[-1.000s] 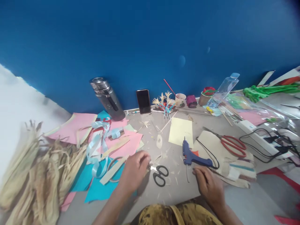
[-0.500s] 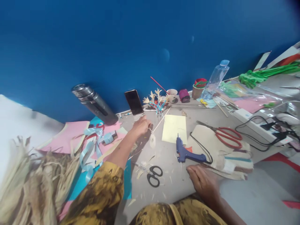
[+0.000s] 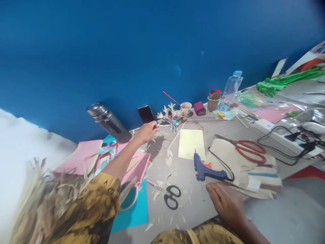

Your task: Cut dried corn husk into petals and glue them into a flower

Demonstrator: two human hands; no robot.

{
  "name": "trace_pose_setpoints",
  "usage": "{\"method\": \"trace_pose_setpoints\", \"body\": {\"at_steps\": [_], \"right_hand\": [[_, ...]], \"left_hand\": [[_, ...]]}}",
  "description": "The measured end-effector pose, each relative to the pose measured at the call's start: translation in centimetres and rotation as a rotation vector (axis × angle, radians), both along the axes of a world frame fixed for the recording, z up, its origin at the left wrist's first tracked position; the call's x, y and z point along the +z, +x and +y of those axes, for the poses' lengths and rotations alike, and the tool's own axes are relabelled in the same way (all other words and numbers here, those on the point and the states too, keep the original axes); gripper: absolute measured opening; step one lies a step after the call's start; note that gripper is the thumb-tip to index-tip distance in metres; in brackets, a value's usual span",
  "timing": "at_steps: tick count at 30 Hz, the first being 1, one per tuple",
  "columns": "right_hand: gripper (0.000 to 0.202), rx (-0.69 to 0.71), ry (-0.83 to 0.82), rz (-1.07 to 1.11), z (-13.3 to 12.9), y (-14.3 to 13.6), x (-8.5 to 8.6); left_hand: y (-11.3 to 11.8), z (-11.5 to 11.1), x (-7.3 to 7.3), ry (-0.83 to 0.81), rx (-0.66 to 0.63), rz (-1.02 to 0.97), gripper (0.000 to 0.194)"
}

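My left hand [image 3: 148, 131] reaches out just below the dark phone [image 3: 146, 114] by the wall, its fingers pinched on something too small to make out. To its right stand pale dried flowers [image 3: 172, 113] on blue stems. My right hand [image 3: 223, 200] rests closed at the table's near edge, below the blue glue gun [image 3: 209, 172]. What it holds, if anything, is hidden. Black-handled scissors [image 3: 172, 197] lie between the hands among pale scraps. A pale petal-like piece [image 3: 169, 157] lies left of the yellow paper [image 3: 191, 144].
A grey flask [image 3: 110, 123] leans on the blue wall. Husks [image 3: 50, 200] fill the left front. Red-handled scissors [image 3: 251, 150] lie on a beige cloth [image 3: 220, 152]. Farther right are a power strip [image 3: 279, 137], cables and green stems [image 3: 286, 81]. A water bottle [image 3: 230, 91] stands behind.
My left hand has moved away from the petal-like piece, up and left toward the phone. The view has shifted slightly, and a white ring shows beside my left sleeve. My right hand stays near the glue gun.
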State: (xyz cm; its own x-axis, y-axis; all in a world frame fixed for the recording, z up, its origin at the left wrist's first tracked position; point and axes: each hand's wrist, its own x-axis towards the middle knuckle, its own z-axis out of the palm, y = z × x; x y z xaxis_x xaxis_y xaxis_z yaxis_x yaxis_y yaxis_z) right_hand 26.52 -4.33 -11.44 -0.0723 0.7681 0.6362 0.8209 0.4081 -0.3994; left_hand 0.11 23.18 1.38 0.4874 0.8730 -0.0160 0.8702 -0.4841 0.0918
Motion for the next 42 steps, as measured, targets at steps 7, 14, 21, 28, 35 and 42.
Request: {"method": "trace_pose_setpoints", "body": {"at_steps": [7, 14, 21, 28, 35, 42], "right_hand": [[0.032, -0.016, 0.009, -0.026, -0.1, 0.0, -0.2], [0.036, -0.032, 0.009, -0.065, 0.2, -0.2, 0.2], [0.037, -0.039, -0.013, -0.062, 0.1, -0.2, 0.4], [0.034, -0.038, -0.037, -0.040, 0.0, -0.2, 0.0], [0.022, 0.010, -0.092, 0.170, -0.4, 0.3, 0.5], [0.025, 0.175, -0.034, 0.180, 2.5, -1.6, 8.5]], "left_hand": [[0.5, -0.4, -2.0, -0.110, -0.136, 0.066, 0.025], [1.3, -1.3, -3.9, -0.191, -0.309, 0.124, 0.018], [0.9, -1.3, -3.3, -0.191, -0.240, 0.000, 0.019], [0.1, -3.2, 0.1, -0.266, -0.053, -0.274, 0.013], [-1.8, -12.0, 3.3, -1.012, 0.355, -1.237, 0.024], [-0.2, -17.1, 2.1, -1.178, 0.392, -1.413, 0.022]]}}
